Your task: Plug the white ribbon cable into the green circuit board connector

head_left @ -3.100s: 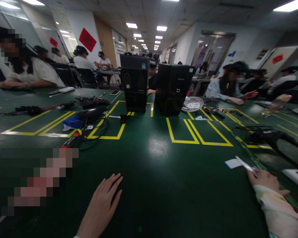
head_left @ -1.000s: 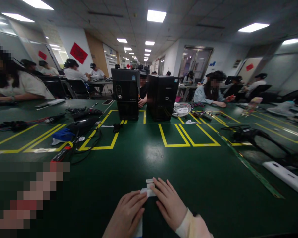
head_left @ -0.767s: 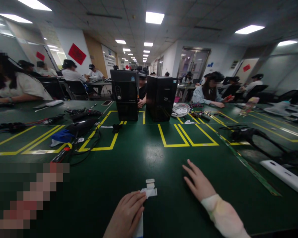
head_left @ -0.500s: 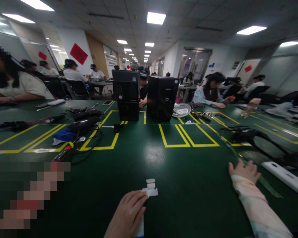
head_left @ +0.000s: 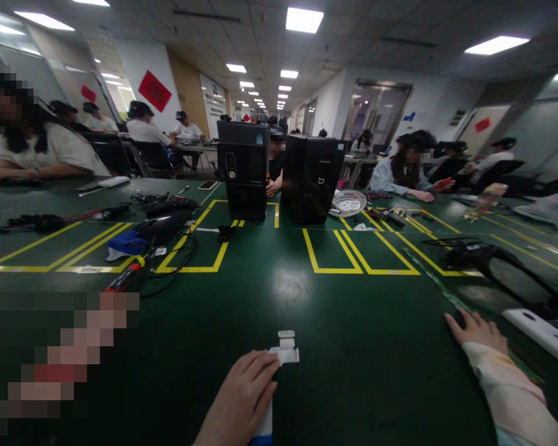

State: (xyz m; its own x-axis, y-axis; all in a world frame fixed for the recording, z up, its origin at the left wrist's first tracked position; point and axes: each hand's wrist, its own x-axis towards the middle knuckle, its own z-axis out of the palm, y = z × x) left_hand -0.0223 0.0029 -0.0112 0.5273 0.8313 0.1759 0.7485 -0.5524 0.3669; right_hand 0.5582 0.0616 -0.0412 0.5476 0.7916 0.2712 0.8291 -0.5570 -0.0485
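In the head view, the left hand [head_left: 242, 396] is lying flat on a white paper strip [head_left: 284, 355] at the near edge of the table [head_left: 363, 371], fingers released and pressing rather than gripping. The strip is looking light, thin and floppy, likely to slide or crease, so its free tabbed end seems the best place to pinch. The right hand [head_left: 477, 328] is resting open, well apart, by a thin green strip [head_left: 439, 292] (touching or just beside, I cannot tell), near a white bar [head_left: 539, 331]. Cables [head_left: 167, 260] and two black towers [head_left: 244, 170] are sitting farther back, well away from the strip.
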